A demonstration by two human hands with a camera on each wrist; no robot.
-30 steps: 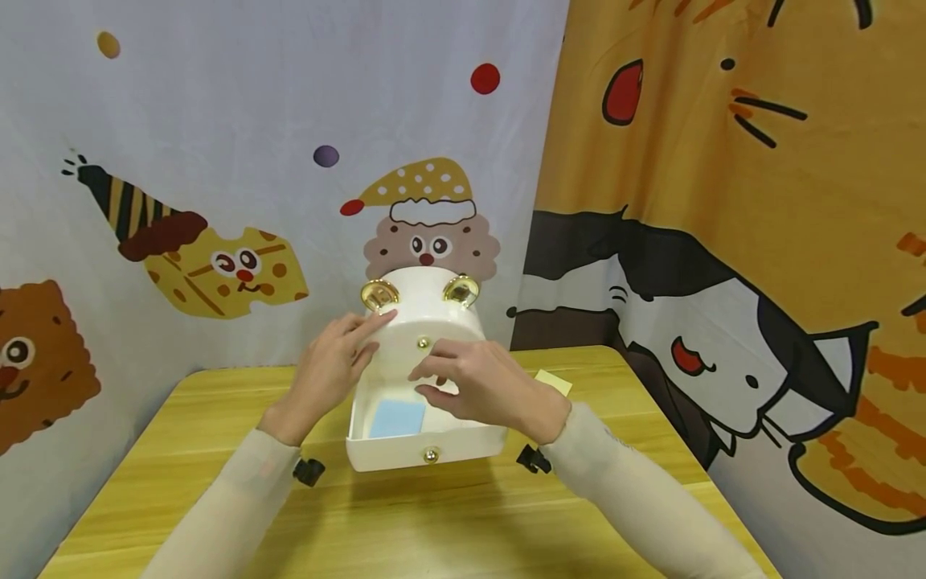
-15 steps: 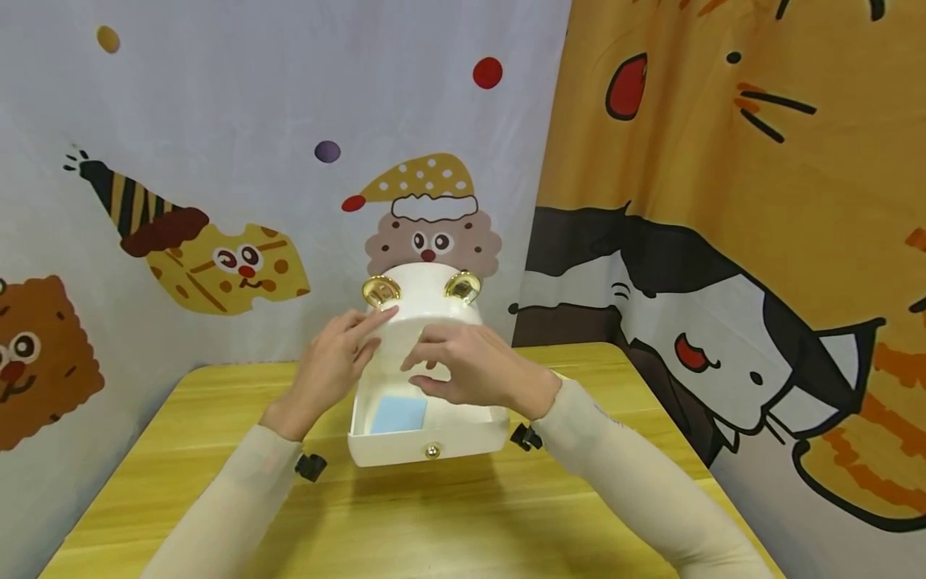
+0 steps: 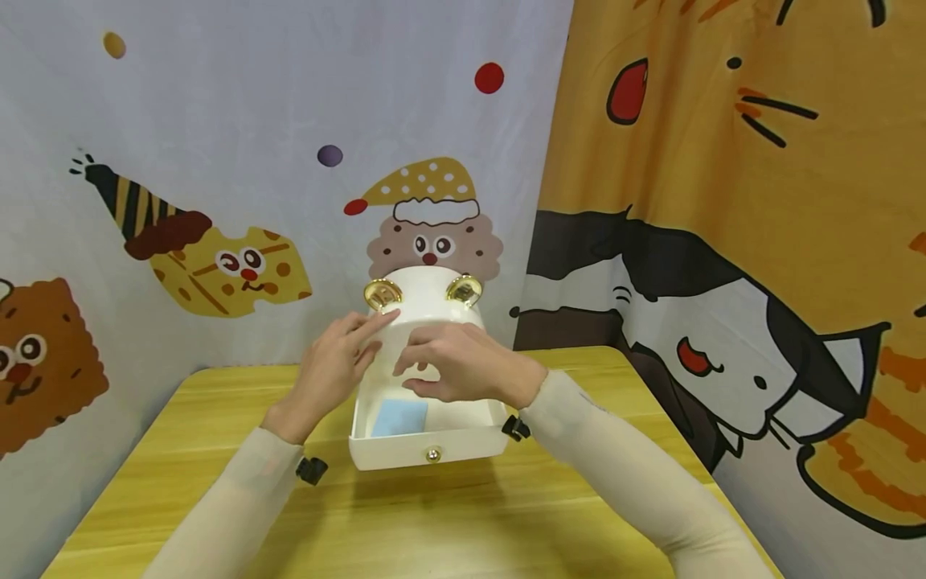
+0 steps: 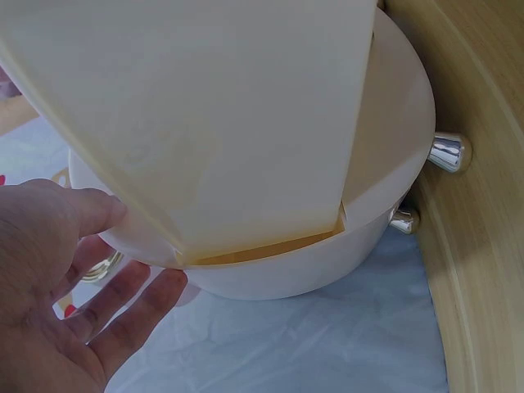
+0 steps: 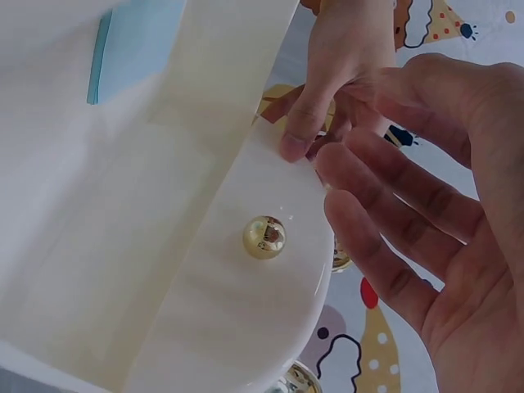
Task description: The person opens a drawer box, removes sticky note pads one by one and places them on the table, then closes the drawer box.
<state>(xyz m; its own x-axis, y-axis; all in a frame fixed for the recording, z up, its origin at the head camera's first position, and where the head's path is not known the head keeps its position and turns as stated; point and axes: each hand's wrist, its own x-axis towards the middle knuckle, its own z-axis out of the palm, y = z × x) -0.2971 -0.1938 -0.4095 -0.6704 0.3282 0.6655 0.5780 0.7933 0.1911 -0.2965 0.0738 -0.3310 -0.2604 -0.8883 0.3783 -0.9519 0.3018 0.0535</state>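
A white drawer box (image 3: 427,291) with two gold ears stands on the table, its lower drawer (image 3: 387,454) pulled out. In the drawer lies a light blue sticky note pad (image 3: 399,418). My left hand (image 3: 329,366) holds the left side of the box, thumb on the front face and fingers around the side. My right hand (image 3: 463,360) hovers over the drawer before the box front, fingers loosely bent and holding nothing. In the right wrist view a gold knob (image 5: 264,237) sits on the upper front, apart from the fingers (image 5: 385,262).
The wooden table (image 3: 615,498) spreads around the box. Behind it hangs a pale cartoon curtain (image 3: 239,96), with an orange one (image 3: 832,161) at the right. Short shiny metal feet (image 4: 449,153) show beneath the box in the left wrist view.
My right hand has moved left and slightly up over the drawer, and its sleeve now covers the yellow pad seen on the table earlier. The left hand stays in place.
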